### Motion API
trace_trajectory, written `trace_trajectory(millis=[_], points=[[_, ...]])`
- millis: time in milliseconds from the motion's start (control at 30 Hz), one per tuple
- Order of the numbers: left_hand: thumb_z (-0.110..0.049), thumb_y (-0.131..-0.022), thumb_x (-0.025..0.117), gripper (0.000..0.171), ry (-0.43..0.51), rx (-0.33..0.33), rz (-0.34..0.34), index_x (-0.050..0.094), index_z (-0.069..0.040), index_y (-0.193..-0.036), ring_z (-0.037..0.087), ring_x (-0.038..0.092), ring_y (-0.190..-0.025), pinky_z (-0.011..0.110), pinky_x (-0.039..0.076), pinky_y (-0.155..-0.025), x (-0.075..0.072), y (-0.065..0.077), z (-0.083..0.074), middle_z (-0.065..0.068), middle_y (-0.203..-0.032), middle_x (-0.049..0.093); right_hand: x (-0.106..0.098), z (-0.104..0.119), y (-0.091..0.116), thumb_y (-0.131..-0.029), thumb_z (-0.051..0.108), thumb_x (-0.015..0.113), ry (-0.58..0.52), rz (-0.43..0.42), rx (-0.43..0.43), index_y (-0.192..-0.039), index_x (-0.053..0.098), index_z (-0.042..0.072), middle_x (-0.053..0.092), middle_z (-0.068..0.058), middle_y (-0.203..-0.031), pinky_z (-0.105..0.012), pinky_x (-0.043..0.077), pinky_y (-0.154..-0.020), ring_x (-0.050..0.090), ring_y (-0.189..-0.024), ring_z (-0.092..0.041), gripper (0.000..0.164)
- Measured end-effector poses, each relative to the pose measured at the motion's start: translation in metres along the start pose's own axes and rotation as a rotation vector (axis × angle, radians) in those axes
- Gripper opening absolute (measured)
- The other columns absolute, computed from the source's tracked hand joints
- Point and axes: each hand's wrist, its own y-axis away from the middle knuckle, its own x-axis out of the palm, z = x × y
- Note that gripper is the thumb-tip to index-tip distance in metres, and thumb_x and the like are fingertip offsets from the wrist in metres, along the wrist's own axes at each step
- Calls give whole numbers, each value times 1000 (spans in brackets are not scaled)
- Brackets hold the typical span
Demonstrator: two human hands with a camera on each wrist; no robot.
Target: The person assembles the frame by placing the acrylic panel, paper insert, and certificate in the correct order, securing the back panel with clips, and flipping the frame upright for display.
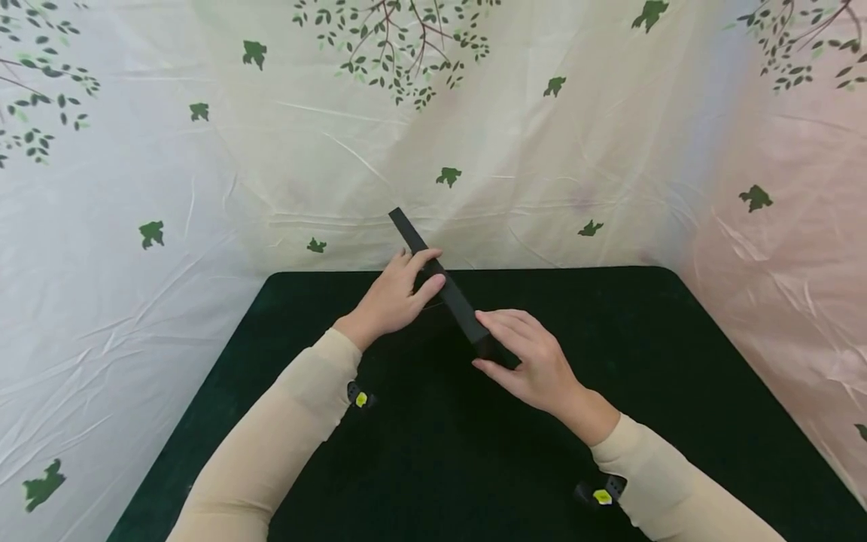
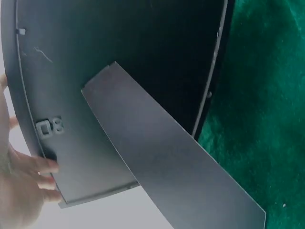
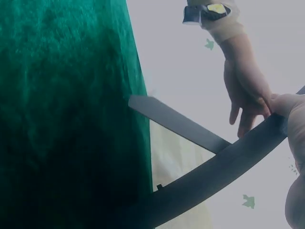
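Note:
A black picture frame is held up above the table, seen nearly edge-on and slanting from upper left to lower right. My left hand grips its edge around the middle, thumb on the near side. Lower down, my right hand holds the frame near its bottom end between thumb and fingers. In the left wrist view, the dark back panel shows a small hanging hook and a support leg swung out from the back. The front of the frame is hidden.
A dark green cloth-covered table with rounded far corners lies below. Pale curtains with leaf prints hang behind it and along both sides. Each sleeve bears a small dark wrist device with a yellow mark.

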Motion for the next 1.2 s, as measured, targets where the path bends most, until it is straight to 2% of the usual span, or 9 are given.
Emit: trace_trajectory(millis=[67,300,533,633,867,1067,1200], points=[[-62,-97,33,61,14,10,19,37,-26,-147,35,15,-144,56,27,-109,0,-1,4,11,-152,34,3,2,0,-71,13,86,-1,-7,-8,-134,56,5,62,-7,-126,-30,42,-99,56,-114,-25,70],[-60,-98,31,60,86,49,76,36,-26,-147,30,10,-146,55,23,-111,-5,-7,11,2,-153,33,16,6,-6,-73,18,85,-1,-44,-44,-131,59,3,62,-8,-125,-33,44,-98,56,-113,-26,65],[-49,-101,36,54,172,83,143,34,-24,-149,27,15,-145,52,21,-112,-8,-15,14,5,-154,30,28,12,-10,-74,21,84,37,-70,-65,-130,60,3,62,-9,-124,-35,45,-97,55,-111,-26,63],[-53,-100,35,57,176,86,158,32,-24,-149,26,15,-145,53,20,-112,-7,-19,14,5,-155,27,33,14,-12,-74,22,84,56,-78,-76,-129,60,3,61,-10,-123,-36,45,-97,55,-111,-27,63],[-63,-96,33,67,174,123,179,29,-25,-151,20,32,-138,48,30,-109,-4,-29,14,2,-153,30,43,16,-15,-75,24,84,87,-104,-115,-127,61,1,61,-12,-121,-38,47,-94,57,-109,-27,62],[-60,-97,35,69,205,134,203,27,-19,-152,16,25,-142,45,25,-113,-1,-28,14,-1,-156,27,46,19,-13,-75,29,84,150,-94,-137,-127,61,1,61,-12,-120,-38,48,-93,57,-107,-27,63],[-60,-98,33,70,188,112,180,23,-18,-153,15,27,-141,42,26,-113,-1,-19,8,-2,-156,25,44,17,-11,-79,33,80,152,-78,-142,-129,60,2,60,-12,-121,-39,47,-94,56,-108,-27,61]])
